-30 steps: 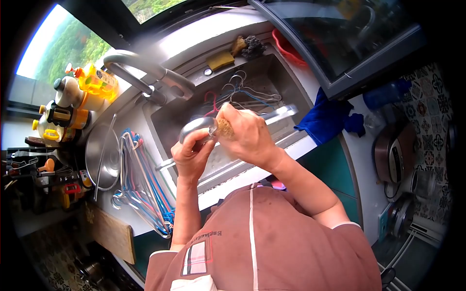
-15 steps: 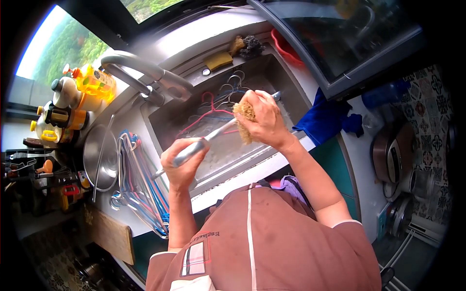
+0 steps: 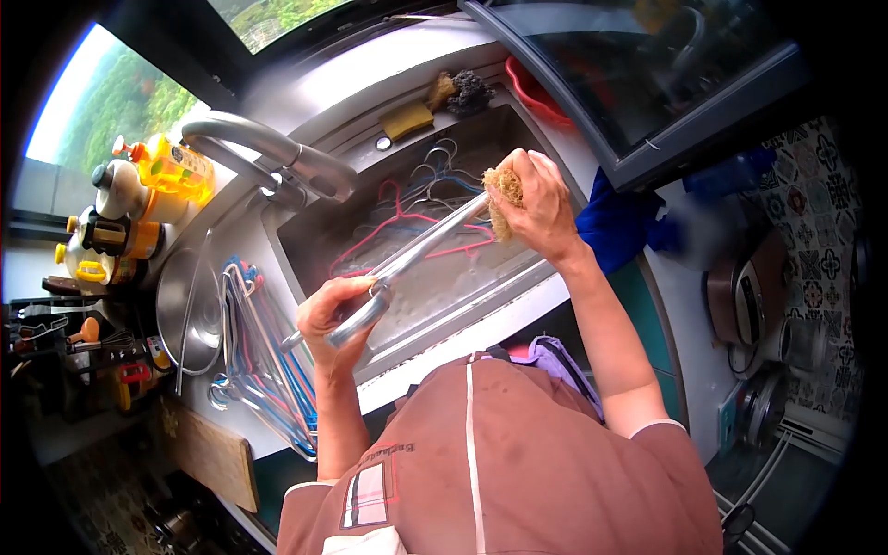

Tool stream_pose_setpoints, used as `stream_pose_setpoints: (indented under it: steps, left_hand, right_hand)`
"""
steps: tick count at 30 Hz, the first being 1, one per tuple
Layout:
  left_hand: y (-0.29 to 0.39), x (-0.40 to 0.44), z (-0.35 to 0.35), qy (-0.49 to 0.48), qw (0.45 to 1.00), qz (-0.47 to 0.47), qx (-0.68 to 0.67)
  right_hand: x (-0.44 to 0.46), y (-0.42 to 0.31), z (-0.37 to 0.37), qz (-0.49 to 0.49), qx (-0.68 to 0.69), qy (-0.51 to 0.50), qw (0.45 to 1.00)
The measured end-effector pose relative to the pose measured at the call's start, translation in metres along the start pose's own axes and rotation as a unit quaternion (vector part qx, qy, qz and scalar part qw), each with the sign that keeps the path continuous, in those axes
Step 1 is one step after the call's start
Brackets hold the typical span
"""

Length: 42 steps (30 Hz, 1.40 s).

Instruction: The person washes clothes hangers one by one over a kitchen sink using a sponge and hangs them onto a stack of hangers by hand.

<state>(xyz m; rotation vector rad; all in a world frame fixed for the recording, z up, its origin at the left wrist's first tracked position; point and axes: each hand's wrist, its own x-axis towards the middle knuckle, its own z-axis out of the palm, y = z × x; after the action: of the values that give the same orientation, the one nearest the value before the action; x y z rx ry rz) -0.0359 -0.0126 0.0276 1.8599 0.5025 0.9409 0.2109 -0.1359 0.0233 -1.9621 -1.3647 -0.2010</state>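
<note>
A hanger (image 3: 428, 240) is being scrubbed, seemingly unfinished.
The left hand (image 3: 326, 314) is gripping it, the right hand (image 3: 541, 203) pressing a scrubber (image 3: 504, 181); more hangers (image 3: 398, 215) are lying in the sink (image 3: 407, 310).

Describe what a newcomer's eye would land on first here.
First would probably be what looks like a shiny silver metal hanger, slanting across the middle from the left grip to the right grip, where a tan fibrous scrubber meets it. Next come the thin pink hanger below in the grey metal sink, and the bright orange-yellow plastic bottle left of the curved silver faucet.
</note>
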Motion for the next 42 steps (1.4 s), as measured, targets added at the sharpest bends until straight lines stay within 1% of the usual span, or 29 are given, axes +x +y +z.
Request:
stream_pose_setpoints:
  steps: [2, 4, 7, 9, 13, 14, 17, 20, 22, 24, 25, 27, 28, 30, 32, 35, 36, 37, 41, 42]
  left_hand:
    - [-0.001, 0.001, -0.002, -0.008, 1.000, 0.014, -0.004]
    - [0.001, 0.001, -0.005, -0.010, 1.000, 0.027, 0.000]
    - [0.003, -0.002, -0.010, 0.000, 0.999, -0.019, -0.051]
    - [0.003, -0.003, -0.015, 0.000, 0.998, -0.040, -0.040]
    - [-0.005, -0.007, -0.019, 0.020, 0.997, -0.063, -0.051]
    - [-0.006, -0.008, -0.020, 0.029, 0.993, -0.086, -0.068]
    - [-0.009, -0.010, -0.026, 0.035, 0.988, -0.120, -0.090]
    - [-0.009, -0.008, -0.027, 0.041, 0.986, -0.116, -0.114]
    - [-0.010, -0.009, -0.028, 0.036, 0.984, -0.116, -0.131]
    - [-0.012, -0.010, -0.030, 0.029, 0.982, -0.120, -0.143]
    - [-0.015, -0.011, -0.032, 0.025, 0.981, -0.124, -0.147]
    - [-0.016, -0.012, -0.033, 0.018, 0.981, -0.128, -0.142]
    - [-0.014, -0.012, -0.033, 0.017, 0.982, -0.129, -0.134]
    - [-0.011, -0.011, -0.032, 0.019, 0.984, -0.122, -0.128]
    - [-0.006, -0.009, -0.029, 0.026, 0.985, -0.102, -0.135]
    - [0.001, -0.007, -0.022, 0.026, 0.987, -0.101, -0.126]
    - [0.003, -0.006, -0.020, 0.027, 0.990, -0.093, -0.100]
    - [0.006, -0.006, -0.019, 0.028, 0.993, -0.084, -0.073]
    - [0.007, -0.009, -0.014, 0.038, 0.997, -0.060, -0.009]
    - [0.015, -0.006, -0.014, 0.010, 0.999, -0.034, 0.033]
  right_hand:
    - [0.002, 0.002, -0.001, 0.001, 0.014, 0.011, 1.000]
    - [0.001, 0.007, -0.003, 0.012, 0.065, 0.028, 0.997]
    - [0.001, 0.015, -0.005, 0.000, 0.097, 0.040, 0.995]
    - [-0.001, 0.020, -0.005, 0.004, 0.112, 0.036, 0.993]
    - [-0.006, 0.025, -0.007, 0.075, 0.204, 0.019, 0.976]
    - [-0.007, 0.027, -0.006, 0.092, 0.240, 0.015, 0.966]
    - [-0.013, 0.038, -0.001, 0.134, 0.346, 0.010, 0.928]
    - [-0.018, 0.044, 0.002, 0.134, 0.354, 0.011, 0.926]
    - [-0.020, 0.042, 0.006, 0.231, 0.500, 0.034, 0.834]
    - [-0.024, 0.044, 0.010, 0.292, 0.580, 0.049, 0.759]
    - [-0.026, 0.045, 0.012, 0.306, 0.595, 0.052, 0.742]
    - [-0.024, 0.041, 0.009, 0.272, 0.494, 0.057, 0.824]
    - [-0.023, 0.036, 0.003, 0.217, 0.367, 0.057, 0.903]
    - [-0.018, 0.023, -0.010, 0.138, 0.255, 0.049, 0.956]
    - [-0.012, 0.011, -0.024, 0.103, 0.301, 0.035, 0.947]
    - [-0.006, -0.013, -0.033, 0.031, 0.248, -0.069, 0.966]
    - [-0.008, -0.014, -0.027, -0.018, 0.113, -0.064, 0.991]
    - [-0.006, -0.020, -0.029, -0.022, 0.042, -0.110, 0.993]
    - [-0.006, -0.021, -0.019, -0.020, 0.029, -0.079, 0.996]
    - [-0.006, -0.021, -0.018, -0.020, 0.027, -0.074, 0.997]
